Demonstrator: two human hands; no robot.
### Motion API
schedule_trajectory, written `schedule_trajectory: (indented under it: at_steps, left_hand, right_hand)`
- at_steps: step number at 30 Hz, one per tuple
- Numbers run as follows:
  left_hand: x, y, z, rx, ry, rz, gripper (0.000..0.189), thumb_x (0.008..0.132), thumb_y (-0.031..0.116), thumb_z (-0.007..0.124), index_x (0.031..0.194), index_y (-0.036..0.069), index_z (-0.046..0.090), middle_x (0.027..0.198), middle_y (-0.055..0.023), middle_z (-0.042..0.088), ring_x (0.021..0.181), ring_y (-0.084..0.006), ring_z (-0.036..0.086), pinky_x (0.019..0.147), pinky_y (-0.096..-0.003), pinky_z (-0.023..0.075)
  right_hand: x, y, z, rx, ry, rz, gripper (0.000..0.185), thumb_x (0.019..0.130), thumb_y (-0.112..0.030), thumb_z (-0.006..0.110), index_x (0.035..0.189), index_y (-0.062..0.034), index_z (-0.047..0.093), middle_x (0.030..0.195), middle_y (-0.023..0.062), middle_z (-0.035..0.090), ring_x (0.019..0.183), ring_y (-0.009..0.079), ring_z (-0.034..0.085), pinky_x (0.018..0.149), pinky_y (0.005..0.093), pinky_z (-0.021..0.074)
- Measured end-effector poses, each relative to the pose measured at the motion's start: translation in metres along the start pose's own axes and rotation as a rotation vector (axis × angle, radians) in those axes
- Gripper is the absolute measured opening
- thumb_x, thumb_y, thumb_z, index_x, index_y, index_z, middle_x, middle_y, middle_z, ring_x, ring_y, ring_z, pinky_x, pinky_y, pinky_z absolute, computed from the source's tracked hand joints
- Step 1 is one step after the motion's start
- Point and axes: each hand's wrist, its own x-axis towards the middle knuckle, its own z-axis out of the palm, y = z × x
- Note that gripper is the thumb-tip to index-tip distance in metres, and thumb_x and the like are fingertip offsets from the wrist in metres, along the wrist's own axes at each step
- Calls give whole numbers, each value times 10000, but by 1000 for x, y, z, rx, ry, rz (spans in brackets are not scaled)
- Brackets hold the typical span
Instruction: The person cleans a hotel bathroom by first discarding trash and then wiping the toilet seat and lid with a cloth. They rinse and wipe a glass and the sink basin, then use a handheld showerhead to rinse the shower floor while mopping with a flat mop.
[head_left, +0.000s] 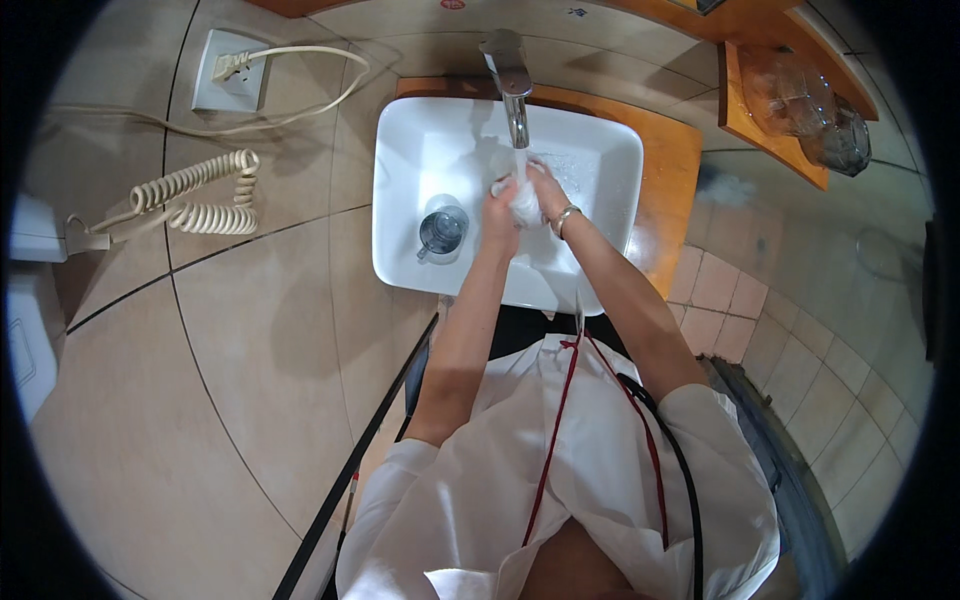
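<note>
Water runs from the chrome faucet (516, 97) onto a wet white cloth (528, 201) held between my two hands over the white rectangular sink (390, 247). My left hand (502, 217) grips the cloth from its left side. On the right side my right hand (547, 191), with a metal bracelet at the wrist, holds the same cloth. A clear glass mug (442, 231) stands in the left part of the basin, apart from both hands.
An orange wooden counter (671, 172) borders the sink. Glass vessels (795, 97) sit on a wooden corner shelf (780, 154) at upper right. A wall socket (229, 71) with a plugged cord and a coiled cord (195, 184) are at left.
</note>
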Motion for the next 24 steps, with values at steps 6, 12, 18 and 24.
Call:
schedule_trajectory:
  at_steps: [6, 12, 18, 24]
  left_hand:
    - [6, 12, -7, -47, 75, -284, 389, 900, 318, 533, 1217, 96, 489, 1155, -60, 551, 1034, -197, 547, 912, -347, 432]
    - [5, 4, -10, 104, -37, -24, 412, 900, 298, 540, 1247, 94, 454, 1157, -47, 538, 1059, -179, 527, 913, -335, 419]
    - [19, 10, -26, 97, 20, -249, 450, 868, 256, 599, 1250, 66, 455, 1145, -60, 541, 1038, -174, 530, 863, -333, 438]
    - [0, 7, -23, 341, -68, -40, 461, 889, 391, 548, 1218, 73, 492, 1108, -61, 565, 1040, -182, 538, 842, -325, 455]
  right_hand:
    - [-16, 10, 17, -622, 121, -586, 464, 798, -353, 615, 1100, -10, 536, 1128, 186, 529, 978, 352, 536, 842, 423, 437]
    - [-18, -5, 4, 175, -20, 164, 622, 781, -497, 614, 1165, -19, 510, 1094, 136, 576, 927, 287, 594, 802, 350, 472]
    - [-31, -8, 9, -412, 127, -547, 456, 820, -335, 578, 1122, 5, 547, 1051, 192, 606, 925, 302, 597, 825, 355, 454]
    - [-23, -11, -4, 52, 20, 88, 513, 826, -318, 573, 1227, -15, 471, 1142, 182, 568, 989, 268, 570, 863, 355, 434]
